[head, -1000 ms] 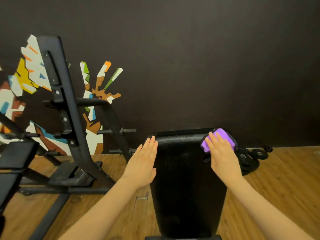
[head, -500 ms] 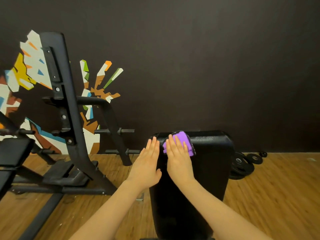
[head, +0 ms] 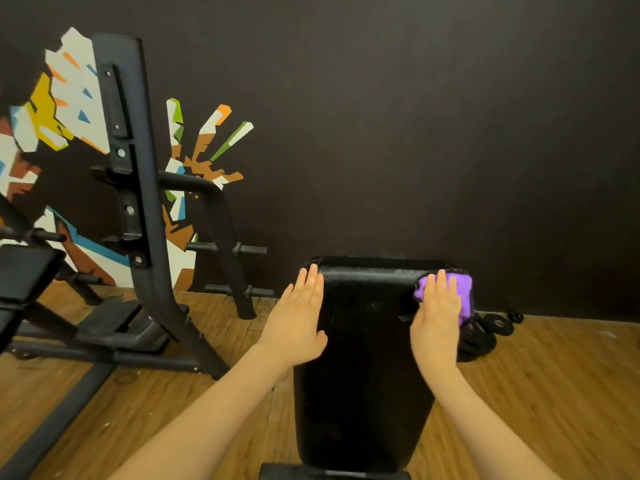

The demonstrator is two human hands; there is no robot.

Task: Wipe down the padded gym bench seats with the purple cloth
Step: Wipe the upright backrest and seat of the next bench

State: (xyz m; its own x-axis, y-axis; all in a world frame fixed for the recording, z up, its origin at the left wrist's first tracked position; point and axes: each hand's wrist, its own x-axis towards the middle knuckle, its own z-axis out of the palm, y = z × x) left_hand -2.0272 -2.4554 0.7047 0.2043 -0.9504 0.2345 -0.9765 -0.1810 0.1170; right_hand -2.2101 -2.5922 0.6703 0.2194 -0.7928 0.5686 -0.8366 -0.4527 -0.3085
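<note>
We pressed the purple cloth [head: 462,292] w/ flat right hand [head: 437,317] fingers at the bench pad [head: 363,341] far-right corner, left hand [head: 298,317] fingers straight together along its left edge.

Both forearms bare to the frame edge; left hand [head: 298,320] and right hand [head: 437,320] ungloved, ringless
</note>
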